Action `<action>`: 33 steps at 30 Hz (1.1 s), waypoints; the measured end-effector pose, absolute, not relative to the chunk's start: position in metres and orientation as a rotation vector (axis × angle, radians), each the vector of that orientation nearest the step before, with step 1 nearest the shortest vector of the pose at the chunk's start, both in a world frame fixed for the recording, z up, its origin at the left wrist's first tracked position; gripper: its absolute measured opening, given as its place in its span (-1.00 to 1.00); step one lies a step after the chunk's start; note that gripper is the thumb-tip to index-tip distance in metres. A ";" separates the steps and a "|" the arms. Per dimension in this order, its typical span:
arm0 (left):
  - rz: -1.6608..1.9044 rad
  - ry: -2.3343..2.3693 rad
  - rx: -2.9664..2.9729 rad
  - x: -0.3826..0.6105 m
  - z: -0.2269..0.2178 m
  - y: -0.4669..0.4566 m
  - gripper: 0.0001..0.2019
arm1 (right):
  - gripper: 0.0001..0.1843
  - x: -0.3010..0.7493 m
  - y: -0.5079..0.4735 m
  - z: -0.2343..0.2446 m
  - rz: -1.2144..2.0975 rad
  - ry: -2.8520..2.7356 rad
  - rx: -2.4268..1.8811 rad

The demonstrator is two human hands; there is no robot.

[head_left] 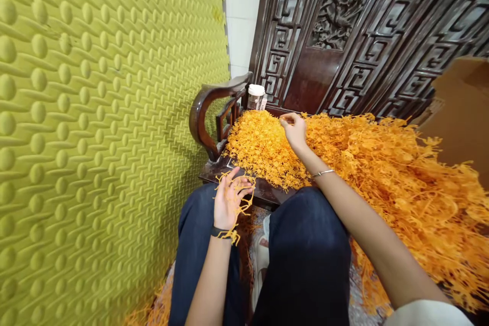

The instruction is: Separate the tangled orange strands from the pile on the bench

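My left hand is turned palm up above my left knee, its fingers loosely curled. A thin, branching orange plastic strand hangs around those fingers and trails down to the black wristband. My right hand is over a heap of small orange plastic pieces on the dark wooden bench. Its thumb and fingertips are pinched together; what is between them is too small to make out. To the right lies a larger, tangled pile of orange branching strands, partly behind my right forearm.
A curved wooden armrest bounds the bench on the left, beside a yellow-green textured foam mat. A white-lidded container stands at the carved backrest. Brown cardboard is at the right. More orange strands lie on the floor.
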State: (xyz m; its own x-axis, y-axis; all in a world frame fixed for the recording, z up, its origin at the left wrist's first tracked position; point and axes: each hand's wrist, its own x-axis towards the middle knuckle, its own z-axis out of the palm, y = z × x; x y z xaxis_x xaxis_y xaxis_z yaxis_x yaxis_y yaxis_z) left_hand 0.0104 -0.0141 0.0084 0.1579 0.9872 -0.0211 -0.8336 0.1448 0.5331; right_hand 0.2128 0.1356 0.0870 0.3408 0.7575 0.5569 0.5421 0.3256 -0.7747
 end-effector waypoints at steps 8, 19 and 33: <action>1.404 0.303 0.395 0.005 0.014 -0.019 -0.43 | -0.89 0.214 0.136 0.086 0.042 -1.404 -1.229; 1.413 0.366 0.509 0.003 0.019 -0.024 -0.28 | -0.74 0.241 0.144 0.072 0.043 -1.294 -1.349; 1.324 0.290 0.535 -0.003 0.019 -0.029 -0.20 | -0.38 0.249 0.149 0.064 0.220 -1.281 -1.454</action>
